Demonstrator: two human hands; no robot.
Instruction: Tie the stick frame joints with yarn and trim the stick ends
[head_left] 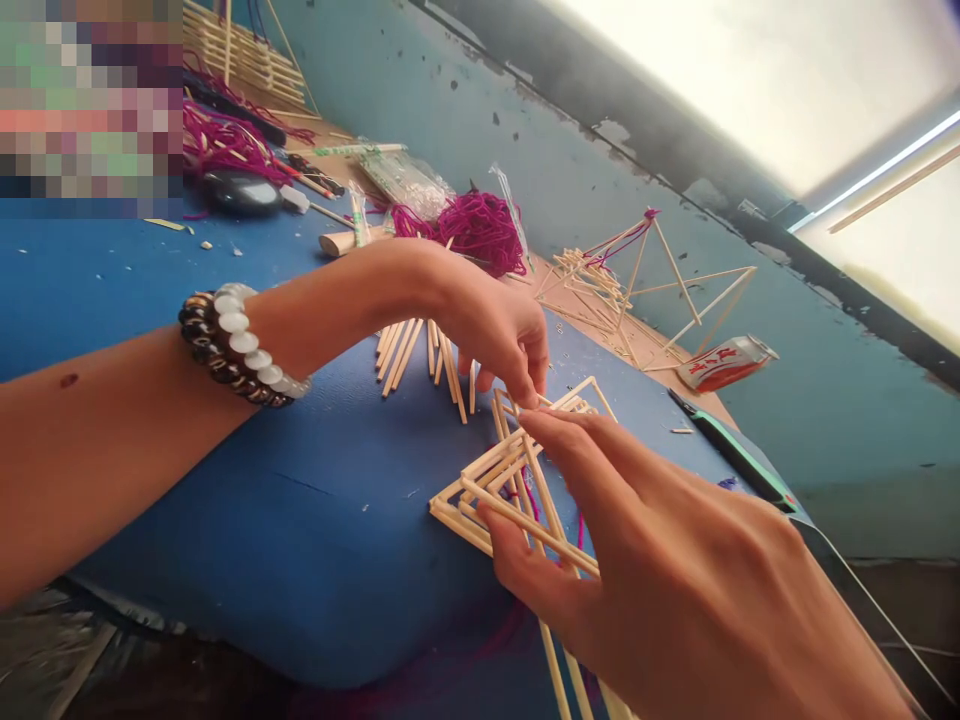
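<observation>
A frame of thin wooden sticks (517,450), joined in stacked triangles, sits on the blue-covered tabletop (337,500). My left hand (499,325) reaches over from the left, its wrist bent, fingertips pinched at the frame's far corner; the exact stick is partly hidden. From the lower right, my right hand (660,520) grips the same frame, thumb on its near side and index finger stretched along its top, almost meeting the left fingertips. Purple thread (531,495) shows between the sticks. Loose wooden sticks (401,355) lie under and beside my left hand.
Along the wall lie a purple yarn bundle (484,232), a black computer mouse (241,192) and a clear plastic bag (412,180). Another stick frame (694,285) stands at the back right, near a tipped drink can (727,362). A green utility knife (739,455) rests at the table's right edge.
</observation>
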